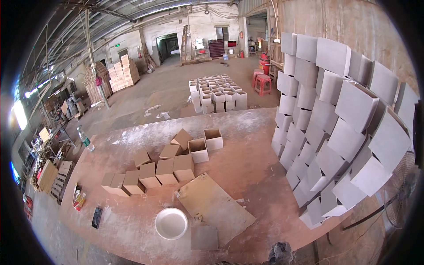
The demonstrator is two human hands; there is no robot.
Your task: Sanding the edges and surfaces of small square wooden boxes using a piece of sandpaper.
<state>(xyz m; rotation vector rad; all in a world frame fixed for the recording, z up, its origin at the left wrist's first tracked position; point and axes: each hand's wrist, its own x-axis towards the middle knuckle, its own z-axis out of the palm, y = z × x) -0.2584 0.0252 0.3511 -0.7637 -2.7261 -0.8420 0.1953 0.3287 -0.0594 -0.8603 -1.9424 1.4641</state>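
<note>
Neither of my hands can be made out. Across the middle stretches a reddish worktable point(247, 176) with pale smears. On its near part sits a white tub point(171, 224) with a whitish inside, beside a worn flat board point(216, 207). A small grey square panel point(204, 238) overlaps the board's near corner. Beyond them stand several brown boxes point(164, 170) in uneven rows, some tilted. Two open-topped boxes, a nearer one point(198, 150) and a farther one point(213, 139), have white sides. A crumpled dark grey thing point(281, 253) lies at the near edge; its kind is unclear.
Tall stacks of whitish boxes point(327, 119) line the table's right side. A phone point(96, 217), small packets point(80, 200) and a plastic bottle point(85, 138) are at the left. More white boxes point(216, 92) stand on the floor beyond, near red stools point(263, 83). A fan point(401, 194) is at right.
</note>
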